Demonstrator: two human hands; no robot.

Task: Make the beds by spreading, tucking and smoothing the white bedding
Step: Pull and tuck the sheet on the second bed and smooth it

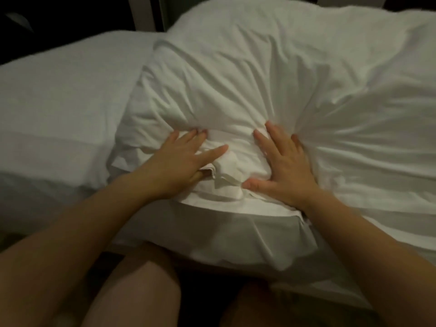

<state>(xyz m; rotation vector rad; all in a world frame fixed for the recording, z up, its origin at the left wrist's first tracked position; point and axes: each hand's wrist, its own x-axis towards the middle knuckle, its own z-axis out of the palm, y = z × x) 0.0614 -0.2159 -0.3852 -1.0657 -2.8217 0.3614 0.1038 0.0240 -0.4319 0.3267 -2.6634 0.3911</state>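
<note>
White bedding [236, 79]: a puffed, creased white mass heaped on the near bed, at the corner closest to the person. Wrinkles fan out from where the hands press.
Folded edge [226, 178]: layered hems bunched between the two hands, lying on the bedding just above the sheet [224, 234] that hangs over the mattress side.
Left hand [186, 159]: flat and spread, fingers straight, pressing on the bunched cloth. The thumb looks slipped under a fold, and nothing is clasped.
Right hand [285, 168]: flat, fingers splayed wide, palm pushing down. It holds nothing.
Handling: judged light, soft and floppy. It sinks under the palms, keeps creases and should slide easily over the sheet.
Where to take hold: probably the folded edge, pinched at its hems with hands apart. Pulling on the puffed middle would only gather more wrinkles.
Second bed [59, 90]: to the left, white and fairly smooth.
</note>
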